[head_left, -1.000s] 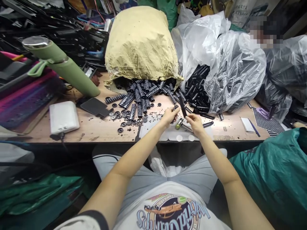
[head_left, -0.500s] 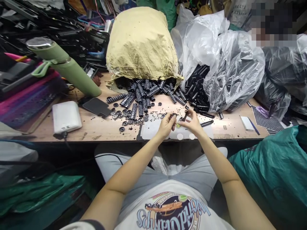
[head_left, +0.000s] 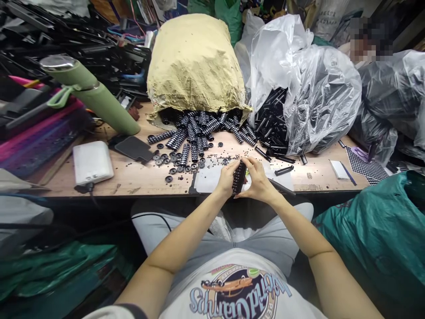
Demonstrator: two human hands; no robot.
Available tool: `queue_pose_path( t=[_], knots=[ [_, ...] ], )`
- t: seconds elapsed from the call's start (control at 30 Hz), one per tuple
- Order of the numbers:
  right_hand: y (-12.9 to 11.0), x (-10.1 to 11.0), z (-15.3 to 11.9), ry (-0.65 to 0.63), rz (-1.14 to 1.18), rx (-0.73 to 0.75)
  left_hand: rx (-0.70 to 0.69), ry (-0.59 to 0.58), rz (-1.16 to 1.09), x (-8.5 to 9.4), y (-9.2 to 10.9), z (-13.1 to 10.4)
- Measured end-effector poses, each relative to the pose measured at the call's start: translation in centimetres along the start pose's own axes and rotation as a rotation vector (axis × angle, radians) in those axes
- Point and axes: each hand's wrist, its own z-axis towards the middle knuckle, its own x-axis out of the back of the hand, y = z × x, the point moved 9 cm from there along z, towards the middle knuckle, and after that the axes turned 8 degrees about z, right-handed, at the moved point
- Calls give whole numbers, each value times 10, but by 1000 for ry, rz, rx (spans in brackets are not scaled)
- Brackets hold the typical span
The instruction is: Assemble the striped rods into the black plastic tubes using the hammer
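Observation:
My left hand (head_left: 227,180) and my right hand (head_left: 259,180) are closed around the two sides of one black roller (head_left: 238,177) with rows of small white characters. It stands roughly lengthwise toward me, over a pale sheet (head_left: 206,179) at the table's front edge. Parts of it are hidden by my fingers. A short black rod-like part (head_left: 284,170) lies to the right of my right hand, and a longer dark bar (head_left: 282,188) sits by my right wrist. Left of my hands lie several small black discs (head_left: 169,179) and many tiny dark pieces.
A yellow sack (head_left: 195,62) spills similar patterned rollers (head_left: 185,154) at the back. Clear plastic bags (head_left: 322,97) hold black parts on the right. A green bottle (head_left: 106,104) and a white box with a cable (head_left: 92,163) stand left. A green sack (head_left: 372,226) is at lower right.
Half a second ago my hands were slightly apart, with small dark parts at the fingertips. Now they have come together around a patterned roller. The dark parts right of my hand lie differently.

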Motion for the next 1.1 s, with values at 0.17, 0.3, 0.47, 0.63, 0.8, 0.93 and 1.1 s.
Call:
queue_pose_path(
  t=[0.17,0.3,0.47,0.63,0.8,0.93,1.1],
  knots=[
    [3,-5,1,-35,92,28,75,-25,-30,-4,-2,-7],
    [12,-11,0,-45,156,-8,128,-29,-42,-5,-7,-7],
    [20,-18,-3,-17,171,-72,162,-7,-8,0,-13,-5],
    [29,-36,0,15,139,-111,50,26,304,22,-17,0],
    [45,-67,5,13,26,-197,-463,130,1199,27,4,-9],
    [54,-56,-11,-7,-154,-277,-599,26,1640,21,-10,-9],
    [90,7,-60,-19,-586,-606,-796,-127,1734,18,-18,-13]
  ],
)
